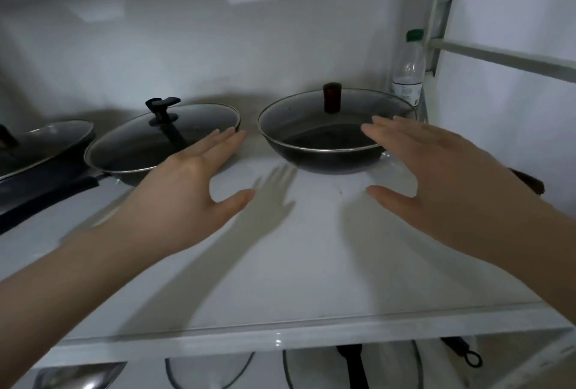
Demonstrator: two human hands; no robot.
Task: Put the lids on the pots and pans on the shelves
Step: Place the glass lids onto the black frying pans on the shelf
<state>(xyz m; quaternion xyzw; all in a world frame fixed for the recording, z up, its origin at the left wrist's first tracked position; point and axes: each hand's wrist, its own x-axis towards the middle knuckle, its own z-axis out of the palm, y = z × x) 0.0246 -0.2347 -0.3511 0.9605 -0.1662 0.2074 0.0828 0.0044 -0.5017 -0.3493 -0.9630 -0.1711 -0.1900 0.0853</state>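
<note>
Shelf status: three pans in a row along the far side, each with a glass lid on. Right pan has its lid seated inside the rim, dark knob upright. Middle pan is covered by a lid with a black handle knob. Left pan is cut off by the frame edge but also looks lidded.

Left hand hovers near the middle pan, fingers straight and together, thumb spread out, holding nothing. Fingertips sit just beside that lid's right edge; can't tell if they touch. Right hand is in front of the right pan, fingers straight and loosely spread, thumb out, also empty.

Clear bottle with green cap stands far right, behind the right pan.

Judgement: this shelf looks done. Lower shelf shows only handles and lid-like rims under the front edge; too hidden to tell if anything there is uncovered. Probably check that next.
</note>
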